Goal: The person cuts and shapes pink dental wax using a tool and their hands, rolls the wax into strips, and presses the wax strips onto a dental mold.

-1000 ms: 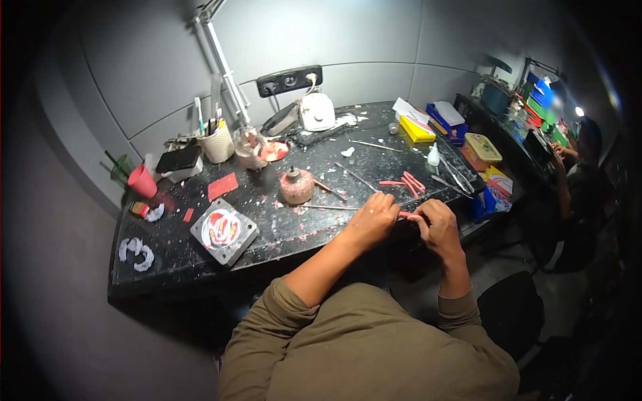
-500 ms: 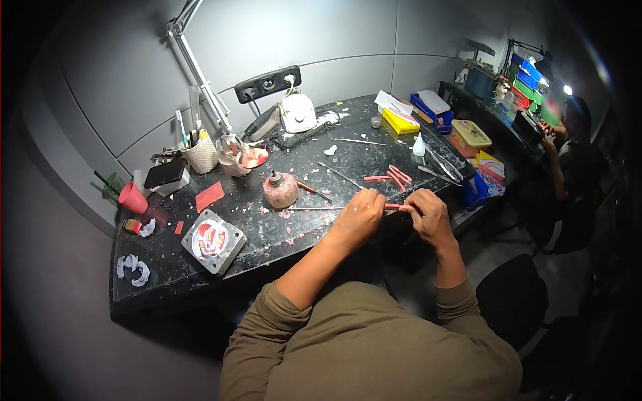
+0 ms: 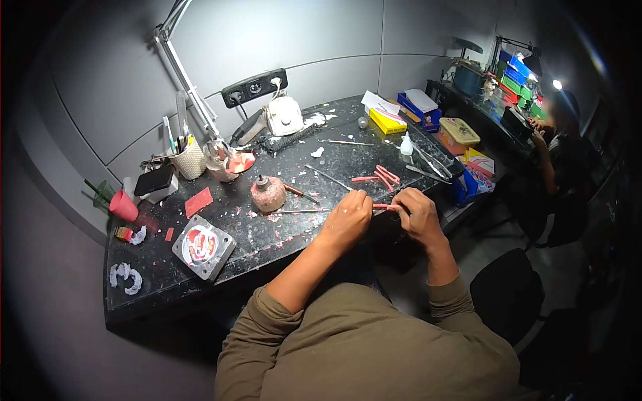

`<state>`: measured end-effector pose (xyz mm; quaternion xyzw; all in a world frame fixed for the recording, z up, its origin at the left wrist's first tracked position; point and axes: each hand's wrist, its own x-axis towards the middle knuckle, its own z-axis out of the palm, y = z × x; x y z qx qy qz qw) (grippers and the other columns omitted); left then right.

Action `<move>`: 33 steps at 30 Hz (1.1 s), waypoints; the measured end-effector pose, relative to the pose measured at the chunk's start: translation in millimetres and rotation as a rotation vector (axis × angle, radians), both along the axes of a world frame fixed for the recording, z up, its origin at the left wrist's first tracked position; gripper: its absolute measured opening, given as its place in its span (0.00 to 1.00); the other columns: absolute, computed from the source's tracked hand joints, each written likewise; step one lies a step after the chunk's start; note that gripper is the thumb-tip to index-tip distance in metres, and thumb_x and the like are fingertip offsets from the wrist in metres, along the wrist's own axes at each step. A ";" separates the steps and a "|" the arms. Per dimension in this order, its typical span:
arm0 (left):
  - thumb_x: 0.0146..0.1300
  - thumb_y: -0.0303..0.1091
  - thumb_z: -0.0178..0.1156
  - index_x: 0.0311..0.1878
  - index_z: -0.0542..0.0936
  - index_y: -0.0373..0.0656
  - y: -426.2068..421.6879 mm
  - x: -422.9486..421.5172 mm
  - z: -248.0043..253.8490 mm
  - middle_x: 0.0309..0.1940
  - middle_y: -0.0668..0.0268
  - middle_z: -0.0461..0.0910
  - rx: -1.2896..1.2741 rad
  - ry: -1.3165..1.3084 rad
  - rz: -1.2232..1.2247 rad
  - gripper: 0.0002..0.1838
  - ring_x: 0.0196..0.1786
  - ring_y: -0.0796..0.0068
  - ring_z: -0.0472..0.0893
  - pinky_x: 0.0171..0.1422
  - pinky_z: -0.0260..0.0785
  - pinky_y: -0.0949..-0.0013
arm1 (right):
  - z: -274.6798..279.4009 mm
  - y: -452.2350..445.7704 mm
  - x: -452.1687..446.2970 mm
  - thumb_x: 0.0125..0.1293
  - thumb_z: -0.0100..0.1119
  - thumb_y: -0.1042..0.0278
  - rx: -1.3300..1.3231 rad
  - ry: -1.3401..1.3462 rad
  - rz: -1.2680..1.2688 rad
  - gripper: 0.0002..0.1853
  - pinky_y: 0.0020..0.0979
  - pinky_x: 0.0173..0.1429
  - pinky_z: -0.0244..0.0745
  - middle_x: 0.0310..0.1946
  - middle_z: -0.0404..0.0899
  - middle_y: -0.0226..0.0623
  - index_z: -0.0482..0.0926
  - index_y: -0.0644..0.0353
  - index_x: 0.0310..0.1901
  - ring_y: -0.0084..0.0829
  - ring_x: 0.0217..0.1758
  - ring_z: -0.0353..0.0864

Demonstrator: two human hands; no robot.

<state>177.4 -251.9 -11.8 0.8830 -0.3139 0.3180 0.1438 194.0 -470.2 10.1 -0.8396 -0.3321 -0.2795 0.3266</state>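
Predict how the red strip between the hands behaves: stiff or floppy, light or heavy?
The red strip is probably fairly stiff: it spans from left hand to right hand without visible sag. Likely light, being so slender. The loose strips lie fairly straight, also hinting that it keeps its shape.

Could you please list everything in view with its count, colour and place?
Bench: 1, black, centre
Lamp: 1, pale, back left
Power strip: 1, black, wall
Device: 1, white, back
Pen holder: 1, cream, back left
Cups: 2, pink and green, far left
Curved pieces: several, white, left end
Metal block: 1, grey, front left
Pot: 1, pinkish, middle
Flat pieces: 2, red, left of pot
Slim tools: several, metallic, scattered
Loose sticks: several, red, right half
Boxes: several, yellow and blue, back right
Bottle: 1, white, right
Co-worker: 1, dark clothing, far right
Held stick: 1, red, front right
Left hand and right hand: 2, bare, on held stick
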 end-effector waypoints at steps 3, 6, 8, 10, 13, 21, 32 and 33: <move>0.64 0.24 0.56 0.39 0.77 0.37 0.5 1.2 -1.5 0.39 0.54 0.76 -0.011 0.012 0.015 0.02 0.47 0.57 0.80 0.55 0.76 0.59 | -0.3 -0.6 0.2 0.67 0.72 0.66 -0.003 -0.013 0.001 0.09 0.43 0.42 0.76 0.31 0.80 0.39 0.82 0.61 0.34 0.45 0.37 0.81; 0.65 0.22 0.57 0.41 0.75 0.33 1.3 0.9 -1.3 0.42 0.49 0.77 -0.028 0.108 0.006 0.04 0.50 0.49 0.79 0.58 0.75 0.54 | 0.0 -1.6 0.6 0.67 0.72 0.66 -0.018 -0.008 0.000 0.09 0.43 0.42 0.76 0.31 0.80 0.39 0.82 0.61 0.34 0.45 0.36 0.81; 0.65 0.22 0.57 0.41 0.75 0.33 0.7 0.4 -1.3 0.42 0.49 0.77 -0.037 0.105 0.007 0.04 0.50 0.49 0.79 0.58 0.74 0.53 | 0.8 -1.9 0.8 0.67 0.72 0.67 -0.024 -0.031 0.008 0.09 0.42 0.41 0.76 0.31 0.80 0.39 0.82 0.60 0.34 0.45 0.36 0.81; 0.65 0.22 0.57 0.41 0.75 0.33 0.4 -0.8 1.0 0.42 0.49 0.77 -0.045 0.101 0.007 0.04 0.50 0.49 0.79 0.58 0.74 0.53 | 0.9 -3.0 1.1 0.66 0.72 0.67 -0.029 -0.042 0.007 0.09 0.42 0.42 0.76 0.31 0.80 0.39 0.82 0.60 0.34 0.45 0.36 0.81; 0.64 0.22 0.56 0.42 0.75 0.33 2.4 -2.6 4.5 0.42 0.49 0.76 -0.051 0.125 -0.016 0.04 0.49 0.48 0.79 0.58 0.74 0.54 | 0.6 -5.6 4.6 0.65 0.73 0.67 -0.034 -0.085 0.024 0.09 0.42 0.42 0.77 0.32 0.82 0.38 0.83 0.60 0.34 0.45 0.37 0.82; 0.63 0.24 0.60 0.42 0.74 0.36 3.6 -1.4 9.0 0.42 0.51 0.76 -0.137 -0.082 0.105 0.07 0.50 0.47 0.78 0.69 0.70 0.43 | 5.0 -40.0 26.7 0.64 0.74 0.68 0.077 -0.173 -0.268 0.11 0.45 0.55 0.78 0.43 0.87 0.38 0.89 0.58 0.48 0.46 0.49 0.84; 0.67 0.35 0.65 0.47 0.80 0.39 2.8 -7.1 17.5 0.53 0.55 0.83 0.028 0.099 0.052 0.11 0.64 0.56 0.80 0.79 0.60 0.35 | -33.3 -91.7 65.3 0.66 0.72 0.71 -0.027 -0.020 -0.708 0.13 0.49 0.60 0.74 0.46 0.85 0.40 0.87 0.54 0.51 0.50 0.53 0.81; 0.68 0.35 0.65 0.49 0.80 0.39 2.6 -7.1 18.1 0.53 0.55 0.83 -0.004 0.067 0.043 0.12 0.65 0.56 0.80 0.79 0.59 0.35 | -32.9 -91.5 65.1 0.66 0.72 0.71 -0.029 -0.018 -0.709 0.13 0.49 0.60 0.74 0.46 0.85 0.40 0.87 0.54 0.51 0.50 0.53 0.81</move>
